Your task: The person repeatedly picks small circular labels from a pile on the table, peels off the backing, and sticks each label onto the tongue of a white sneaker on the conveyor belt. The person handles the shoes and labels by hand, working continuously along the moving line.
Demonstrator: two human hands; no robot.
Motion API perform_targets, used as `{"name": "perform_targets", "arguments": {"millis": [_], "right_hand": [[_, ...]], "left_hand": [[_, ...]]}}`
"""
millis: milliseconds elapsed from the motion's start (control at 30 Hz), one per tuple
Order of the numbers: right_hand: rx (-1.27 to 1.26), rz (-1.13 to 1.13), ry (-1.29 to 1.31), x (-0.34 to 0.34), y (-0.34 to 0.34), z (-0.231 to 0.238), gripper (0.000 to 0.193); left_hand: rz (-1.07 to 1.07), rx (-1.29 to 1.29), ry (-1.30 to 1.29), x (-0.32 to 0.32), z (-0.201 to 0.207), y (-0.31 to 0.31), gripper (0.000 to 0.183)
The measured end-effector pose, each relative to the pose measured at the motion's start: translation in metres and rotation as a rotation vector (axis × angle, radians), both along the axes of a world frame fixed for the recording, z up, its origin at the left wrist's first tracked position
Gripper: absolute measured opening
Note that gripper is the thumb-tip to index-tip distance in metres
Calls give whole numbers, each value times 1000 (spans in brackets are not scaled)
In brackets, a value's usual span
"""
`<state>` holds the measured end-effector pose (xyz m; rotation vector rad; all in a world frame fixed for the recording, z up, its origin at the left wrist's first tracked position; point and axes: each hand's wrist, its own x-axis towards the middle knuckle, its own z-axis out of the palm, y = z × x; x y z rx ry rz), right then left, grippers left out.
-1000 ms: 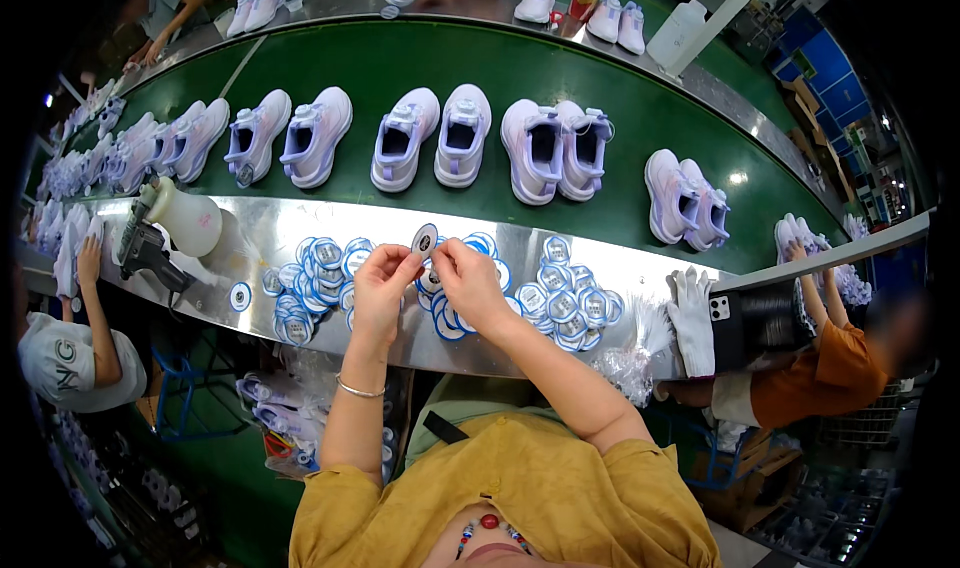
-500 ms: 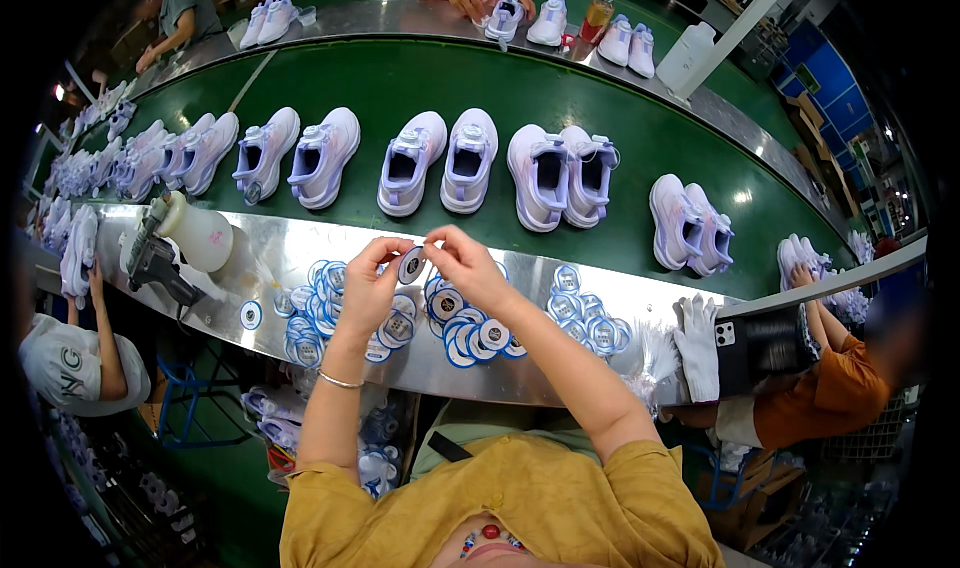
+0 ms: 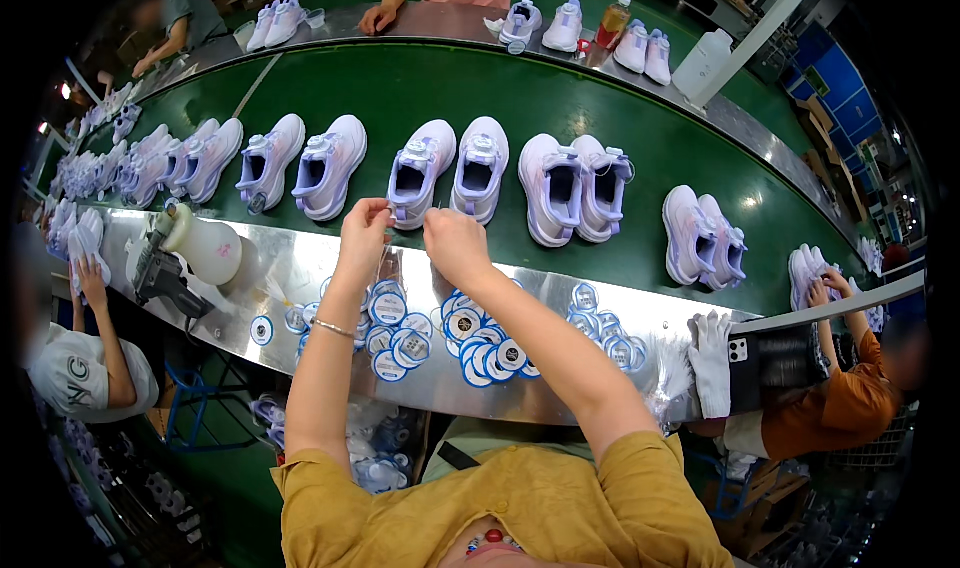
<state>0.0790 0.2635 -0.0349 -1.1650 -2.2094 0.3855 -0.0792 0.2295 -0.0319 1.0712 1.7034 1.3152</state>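
My left hand [image 3: 365, 236] is closed in a pinch at the heel of a white-and-lilac sneaker [image 3: 420, 173] on the green belt. Beside it, my right hand [image 3: 457, 245] is curled with its fingers pressed together, just behind the mate sneaker [image 3: 481, 168]. Anything held in either hand is too small or hidden to make out. Below my hands, round white tags with blue rims lie in piles on the metal ledge: one pile [image 3: 397, 333] by my left forearm, another [image 3: 490, 346] partly under my right forearm, a third [image 3: 605, 330] to its right.
More sneaker pairs [image 3: 570, 190] line the green belt [image 3: 400, 78]. On the ledge are a spray gun with a white pot [image 3: 205, 248], white gloves [image 3: 711, 363], a bundle of thin clear fasteners [image 3: 668, 376] and a phone [image 3: 738, 350]. Co-workers sit left, right and opposite.
Both hands have moved forward from over the tags to the sneaker heels. The round tag between my fingers is out of sight. The co-worker opposite has drawn their hands off a sneaker.
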Motion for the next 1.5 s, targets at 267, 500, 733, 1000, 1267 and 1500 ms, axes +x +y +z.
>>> {"name": "perform_targets", "arguments": {"millis": [267,500,733,1000,1267,1500], "right_hand": [[28,71,-111,-30,13,-1,10],[-236,120,311,-25,13,1,17],[-328,229,537,-25,18,24,15],[-357,315,519,-25,37,18,12],[-659,318,906,-43,41,10,12],[-774,368,946,-56,43,13,13]], "left_hand": [[-51,-112,-212,-17,-3,13,14],[98,31,-49,-29,-1,5,7],[-140,273,102,-3,29,0,6],[-137,179,-69,-15,17,9,5],[-26,176,-216,-27,19,11,13],[-82,191,-249,-35,27,4,29]]}}
